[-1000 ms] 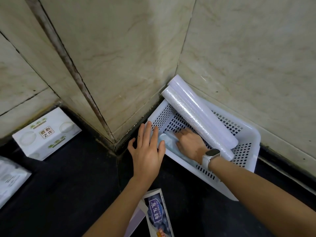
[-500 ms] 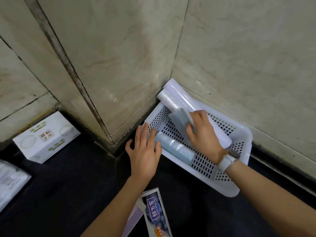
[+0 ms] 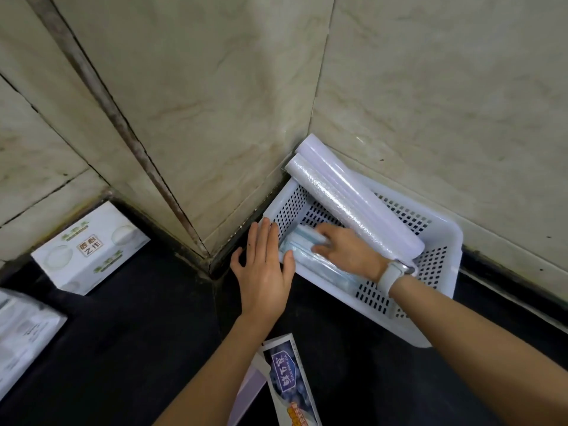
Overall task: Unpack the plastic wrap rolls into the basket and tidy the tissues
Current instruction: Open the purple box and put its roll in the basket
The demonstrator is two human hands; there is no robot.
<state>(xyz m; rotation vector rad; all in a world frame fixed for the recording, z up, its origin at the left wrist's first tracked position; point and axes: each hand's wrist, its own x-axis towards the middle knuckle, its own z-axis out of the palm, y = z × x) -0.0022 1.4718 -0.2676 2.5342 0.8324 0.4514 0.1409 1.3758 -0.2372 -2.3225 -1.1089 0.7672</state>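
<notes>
At 3 o'clock of the left hand [image 3: 264, 269], whose flat, spread fingers brace the basket [image 3: 442, 290], the right hand [image 3: 344, 250] curls loosely over bluish plastic wrap rolls [image 3: 319, 265], seating them inside.

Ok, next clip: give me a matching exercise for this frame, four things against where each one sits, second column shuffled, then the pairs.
Things:
1. left hand
2. right hand
3. two long white rolls
4. white tissue box

Places:
A. on the dark floor against the wall, far left
B. inside the white basket, on the bluish rolls
C. flat on the basket's near corner rim
D. lying across the basket, upper ends leaning in the wall corner

Pairs: 1-C, 2-B, 3-D, 4-A
</notes>
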